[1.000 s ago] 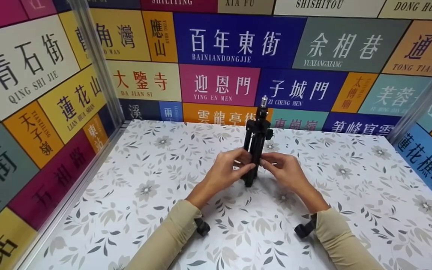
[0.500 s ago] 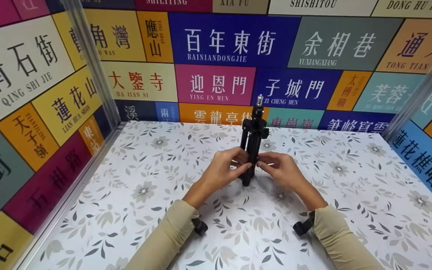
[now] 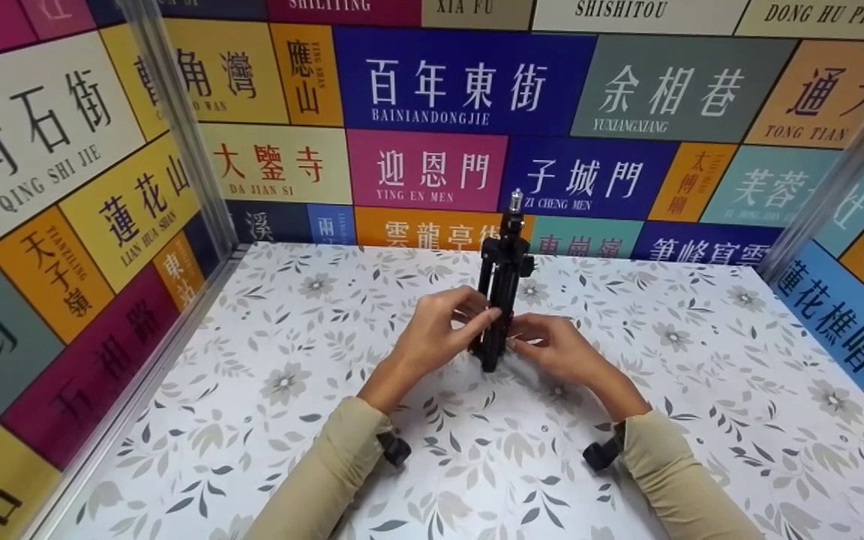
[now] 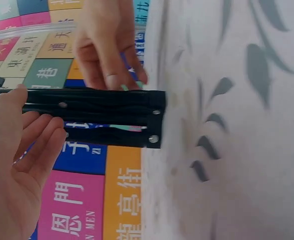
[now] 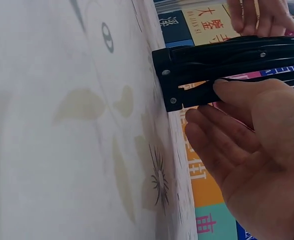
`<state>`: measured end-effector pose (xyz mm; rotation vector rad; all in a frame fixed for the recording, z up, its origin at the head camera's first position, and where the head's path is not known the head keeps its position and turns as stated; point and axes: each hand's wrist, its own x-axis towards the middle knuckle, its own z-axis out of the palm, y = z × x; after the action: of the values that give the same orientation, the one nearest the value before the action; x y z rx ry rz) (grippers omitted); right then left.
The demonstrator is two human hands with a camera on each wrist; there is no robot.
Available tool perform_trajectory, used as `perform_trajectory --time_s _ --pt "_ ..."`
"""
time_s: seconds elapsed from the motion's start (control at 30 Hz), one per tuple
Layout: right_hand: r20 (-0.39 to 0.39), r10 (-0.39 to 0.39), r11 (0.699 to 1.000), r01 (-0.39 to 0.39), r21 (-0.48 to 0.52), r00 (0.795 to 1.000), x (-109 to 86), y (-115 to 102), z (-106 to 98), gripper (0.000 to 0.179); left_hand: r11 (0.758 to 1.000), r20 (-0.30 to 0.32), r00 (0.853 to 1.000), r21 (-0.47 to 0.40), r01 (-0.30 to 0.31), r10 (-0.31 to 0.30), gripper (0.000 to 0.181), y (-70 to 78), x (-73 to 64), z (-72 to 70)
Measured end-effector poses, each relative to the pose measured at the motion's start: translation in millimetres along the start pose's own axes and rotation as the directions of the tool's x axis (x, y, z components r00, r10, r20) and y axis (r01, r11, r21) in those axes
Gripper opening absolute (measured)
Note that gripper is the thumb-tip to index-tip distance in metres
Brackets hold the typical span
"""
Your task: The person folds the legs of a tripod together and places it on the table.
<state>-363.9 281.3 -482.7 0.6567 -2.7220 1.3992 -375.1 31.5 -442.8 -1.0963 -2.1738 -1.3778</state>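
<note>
A black folded tripod with a silver screw tip stands nearly upright on the floral-patterned table, its legs close together. From the left, my left hand holds a leg partway up, thumb in front and fingers behind. My right hand is lower on the other side and pinches the foot end of a leg. In the right wrist view the thumb lies on that leg, fingers curled beneath it. The left wrist view shows the leg ends with small rivets, close over the table surface.
The table is covered in a white sheet with grey leaves and flowers. Colourful sign-patterned panels stand behind and at both sides, with a clear frame post at the left corner. Black straps with small devices sit on both wrists.
My left hand has slid slightly up the tripod, while my right hand has moved down towards the leg's foot. The tripod stays standing; the head view has shifted slightly.
</note>
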Motion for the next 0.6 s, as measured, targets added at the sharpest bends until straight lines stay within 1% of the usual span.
perform_trajectory --time_s 0.1,0.2,0.3,0.4,0.5,0.6 --pt "0.018 0.003 1.000 -0.003 -0.012 1.000 -0.8 2 1 0.032 0.999 -0.064 0.998 0.026 -0.020 0.021 0.021 3.5 2.9 -5.4" --pt "0.028 0.000 1.000 0.000 -0.025 1.000 0.0 2 2 0.031 0.997 -0.140 0.989 0.068 -0.035 0.044 0.021 6.6 5.9 -11.3" --pt "0.036 -0.009 0.999 0.010 -0.037 0.999 1.0 2 2 0.031 0.992 -0.222 0.972 0.113 -0.049 0.073 0.017 10.5 13.2 -16.6" --pt "0.047 -0.023 0.999 0.025 -0.045 0.999 2.4 3 3 0.029 0.989 -0.288 0.952 0.136 -0.064 0.101 0.014 15.6 24.7 -23.2" --pt "0.059 -0.024 0.999 0.027 -0.044 0.998 4.0 5 5 0.028 0.989 -0.315 0.942 0.118 -0.084 0.117 0.015 23.0 38.0 -29.4" --pt "0.070 -0.020 0.998 0.023 -0.050 0.997 6.2 6 6 0.028 0.992 -0.311 0.942 0.064 -0.112 0.126 0.017 32.5 51.1 -33.5"
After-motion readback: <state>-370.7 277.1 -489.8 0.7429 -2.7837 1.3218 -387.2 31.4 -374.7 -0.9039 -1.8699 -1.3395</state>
